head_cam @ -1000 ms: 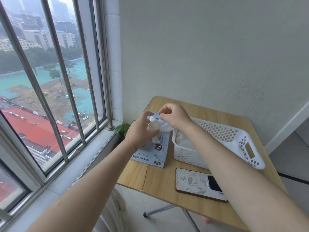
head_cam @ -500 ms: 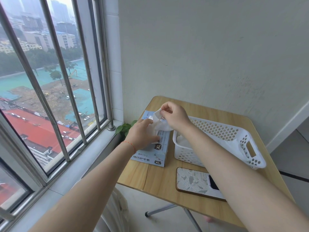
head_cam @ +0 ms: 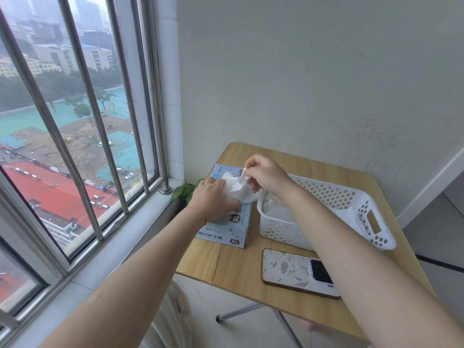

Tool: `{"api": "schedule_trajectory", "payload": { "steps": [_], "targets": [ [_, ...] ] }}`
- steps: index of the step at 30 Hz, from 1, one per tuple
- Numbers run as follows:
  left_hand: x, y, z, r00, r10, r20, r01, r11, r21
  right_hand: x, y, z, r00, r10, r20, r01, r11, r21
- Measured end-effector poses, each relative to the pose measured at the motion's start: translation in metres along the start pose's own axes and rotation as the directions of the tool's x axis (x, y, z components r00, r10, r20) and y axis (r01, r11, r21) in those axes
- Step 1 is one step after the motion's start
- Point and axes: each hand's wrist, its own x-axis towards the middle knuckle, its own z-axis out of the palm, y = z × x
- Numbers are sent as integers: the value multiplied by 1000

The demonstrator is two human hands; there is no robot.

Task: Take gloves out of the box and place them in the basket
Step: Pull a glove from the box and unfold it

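Item: thin white crumpled disposable glove [head_cam: 237, 188], half drawn out of the pale blue cardboard glove box [head_cam: 226, 228], directly above its top opening. Soft, limp and near weightless by the look of it; likely to cling to its neighbours and drag a second glove along. Best taken by a pinch at a loose edge or cuff while the box is steadied.

Right hand [head_cam: 266, 175]: fingers [head_cam: 247, 169] curled, pinching the glove's upper edge. Left hand [head_cam: 213, 198]: lying on the box top against the glove; its fingers sit behind the white material, so whether they grip the glove or only press the box cannot be told.

Destination: white perforated plastic basket [head_cam: 361, 209], just right of the box, touching or nearly so. White material [head_cam: 275, 209] lies in its near-left corner, probably gloves already placed; the right forearm covers part of it.

Support: small light wooden folding worktop [head_cam: 296, 156] set against a pale wall. Also on it: a phone in a patterned case [head_cam: 288, 270], face down, near the front edge, partly crossed by the right forearm.

Obscured: the box opening and how many gloves remain inside; the count in the basket; the worktop's near-right corner, cut off by the arm.
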Motion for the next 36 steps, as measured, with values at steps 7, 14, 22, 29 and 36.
{"api": "schedule_trajectory", "payload": {
  "steps": [7,14,22,29,36],
  "targets": [
    [-15,-4,-21,997,62,-52,-77,930,-359,13,-2,-8,995,94,-37,-101,931,-350],
    [-10,-8,-14,992,125,35,-127,990,55,38,-7,29,995,80,67,-28,820,-572],
    [4,7,-12,999,-14,49,9,996,83,49,-4,34,999,39,4,-32,870,-493],
    [12,5,-15,996,-92,-15,90,991,-101,45,2,8,988,32,-152,-51,991,-124],
    [10,6,-8,989,-118,-89,111,991,-75,40,-22,1,978,-142,-150,99,960,-261]
  ]
}}
